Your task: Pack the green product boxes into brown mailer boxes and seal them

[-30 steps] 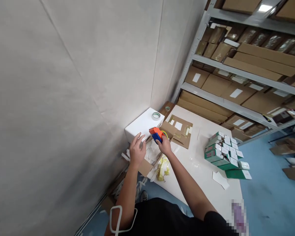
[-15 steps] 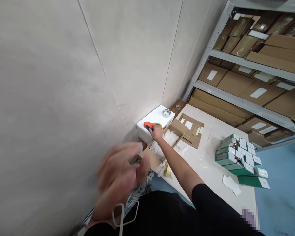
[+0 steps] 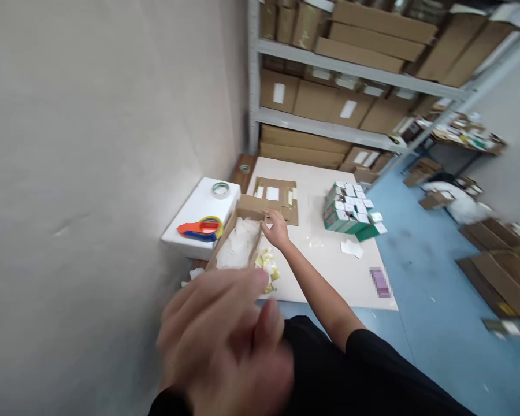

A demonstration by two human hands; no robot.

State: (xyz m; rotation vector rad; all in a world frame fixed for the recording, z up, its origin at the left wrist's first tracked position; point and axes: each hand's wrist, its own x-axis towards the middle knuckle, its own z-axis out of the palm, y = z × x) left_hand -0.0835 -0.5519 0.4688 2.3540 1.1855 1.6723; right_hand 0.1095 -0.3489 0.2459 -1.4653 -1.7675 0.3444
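Note:
My right hand (image 3: 276, 229) reaches to the far right corner of a cardboard box (image 3: 221, 247), its thumb and fingers closed on the raised edge by the flap. Crumpled white paper (image 3: 239, 242) fills the box. Large and smeared by motion, my left hand (image 3: 221, 338) is close to the camera, in front of the box's near end. Its fingers look bent, but whether it holds anything is unclear. To the left of the box, an orange and blue tape dispenser (image 3: 200, 229) with yellow tape lies on a white foam block (image 3: 195, 202).
A tape roll (image 3: 221, 189) sits on the foam block. The white table (image 3: 316, 271) bears a flattened cardboard sheet (image 3: 291, 215), several green-and-white boxes (image 3: 351, 211), a paper scrap (image 3: 352, 248) and yellow-edged plastic (image 3: 267, 267). A loaded shelf (image 3: 320, 124) stands behind; a wall rises at left.
My right hand has left the tape dispenser, which stays on the foam block, and moved to the box's edge. The view has swung right. My left hand remains close and blurred.

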